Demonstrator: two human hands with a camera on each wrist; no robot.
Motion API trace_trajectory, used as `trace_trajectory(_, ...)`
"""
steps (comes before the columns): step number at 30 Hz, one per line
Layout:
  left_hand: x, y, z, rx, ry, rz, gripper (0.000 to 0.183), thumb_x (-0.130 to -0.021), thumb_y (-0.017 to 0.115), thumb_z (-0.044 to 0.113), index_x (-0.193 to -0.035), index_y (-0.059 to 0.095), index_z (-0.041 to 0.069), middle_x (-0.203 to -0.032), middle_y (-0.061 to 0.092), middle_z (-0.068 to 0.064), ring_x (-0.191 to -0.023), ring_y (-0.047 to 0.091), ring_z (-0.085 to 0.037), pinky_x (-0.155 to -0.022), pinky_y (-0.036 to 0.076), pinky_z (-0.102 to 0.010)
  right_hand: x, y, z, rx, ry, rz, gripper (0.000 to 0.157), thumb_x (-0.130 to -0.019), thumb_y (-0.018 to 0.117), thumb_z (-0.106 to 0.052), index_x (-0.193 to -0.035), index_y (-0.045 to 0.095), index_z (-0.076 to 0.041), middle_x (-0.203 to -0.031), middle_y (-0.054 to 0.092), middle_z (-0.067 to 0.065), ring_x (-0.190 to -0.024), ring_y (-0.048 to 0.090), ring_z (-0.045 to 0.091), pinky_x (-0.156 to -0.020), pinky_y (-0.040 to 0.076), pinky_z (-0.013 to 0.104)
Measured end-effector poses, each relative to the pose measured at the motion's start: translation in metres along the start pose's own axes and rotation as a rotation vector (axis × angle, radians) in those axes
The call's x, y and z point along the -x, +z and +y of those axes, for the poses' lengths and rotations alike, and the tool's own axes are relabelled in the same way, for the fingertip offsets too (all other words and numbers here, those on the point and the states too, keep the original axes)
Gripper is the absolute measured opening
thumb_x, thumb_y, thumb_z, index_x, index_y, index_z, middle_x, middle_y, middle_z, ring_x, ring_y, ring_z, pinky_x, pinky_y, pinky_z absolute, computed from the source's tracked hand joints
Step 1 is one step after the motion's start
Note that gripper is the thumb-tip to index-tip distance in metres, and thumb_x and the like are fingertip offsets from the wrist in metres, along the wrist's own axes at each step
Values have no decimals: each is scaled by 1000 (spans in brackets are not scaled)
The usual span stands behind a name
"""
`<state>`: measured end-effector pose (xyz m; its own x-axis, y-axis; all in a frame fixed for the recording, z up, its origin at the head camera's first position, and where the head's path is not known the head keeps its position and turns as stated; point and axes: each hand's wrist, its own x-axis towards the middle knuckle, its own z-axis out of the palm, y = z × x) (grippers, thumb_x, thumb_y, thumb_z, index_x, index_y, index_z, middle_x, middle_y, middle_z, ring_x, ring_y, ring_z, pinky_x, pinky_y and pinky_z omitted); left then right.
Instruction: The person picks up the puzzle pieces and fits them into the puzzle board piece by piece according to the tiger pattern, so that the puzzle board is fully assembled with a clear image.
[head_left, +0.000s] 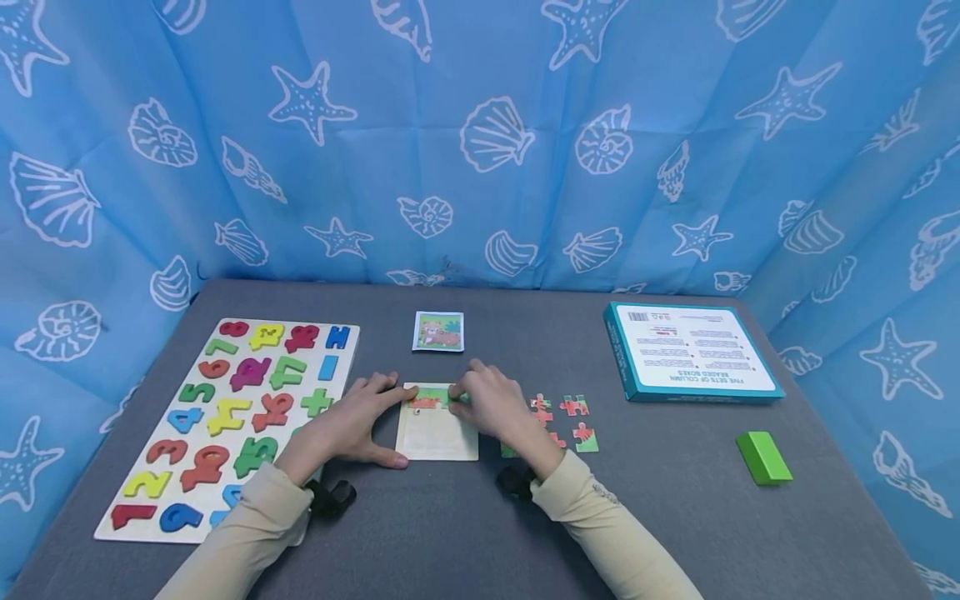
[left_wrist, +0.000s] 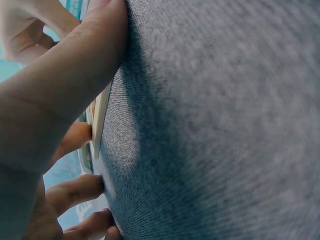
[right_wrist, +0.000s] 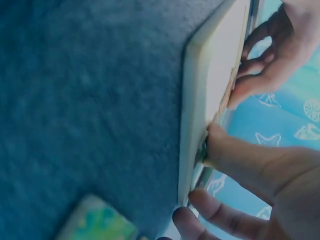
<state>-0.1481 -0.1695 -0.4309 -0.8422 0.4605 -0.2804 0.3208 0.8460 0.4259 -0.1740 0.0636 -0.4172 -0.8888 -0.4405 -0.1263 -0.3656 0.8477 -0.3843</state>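
A small square puzzle board (head_left: pixel 438 442) lies on the table, its top row partly filled with red and green pieces (head_left: pixel 426 402). My left hand (head_left: pixel 358 423) steadies its left side, index finger on the upper left corner and thumb by the lower left corner, the fingers spread. At the upper right corner my right hand (head_left: pixel 491 402) pinches a green puzzle piece (right_wrist: pixel 201 150), with the thumb down on it and the fingertips at the board's edge; the hand hides much of that piece. Loose puzzle pieces (head_left: pixel 585 437) lie right of the board, partly under my right wrist.
Behind the board lies a small picture card (head_left: pixel 438 332). A white number board (head_left: pixel 168 396) with coloured numerals fills the left side, partly beneath my left forearm. At right are a teal box (head_left: pixel 693 352) and a green block (head_left: pixel 763 457). A blue curtain (head_left: pixel 450 167) hangs behind.
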Motion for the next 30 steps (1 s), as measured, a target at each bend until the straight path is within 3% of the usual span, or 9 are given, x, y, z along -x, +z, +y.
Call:
trace_trajectory(7, 0, 0, -1, -5, -7, -8, 102, -75, 84, 61, -158, 40, 23, -167, 30, -20, -146, 34, -46, -111, 39, -68, 2, -6, 5, -62, -27, -47, 28, -90, 79, -19, -117, 78, -11, -99, 67, 8, -77, 52, 16, -60, 43, 29)
trace_trajectory(16, -1, -1, -1, -5, -10, -10, 102, -75, 83, 62, -158, 39, 23, -166, 30, -20, -146, 34, -46, -112, 39, -69, 2, -7, 1, -25, -24, -35, 25, -88, 81, -18, -113, 80, -13, -99, 69, 7, -78, 56, 15, -60, 48, 32)
trace_trajectory(30, 0, -2, 0, 6, -7, -14, 101, -76, 84, 60, -158, 39, 22, -167, 29, -21, -149, 31, -48, -113, 36, -70, 2, -4, 4, -41, -35, -37, 26, -89, 81, -16, -114, 79, -13, -100, 67, 7, -77, 53, 15, -59, 45, 30)
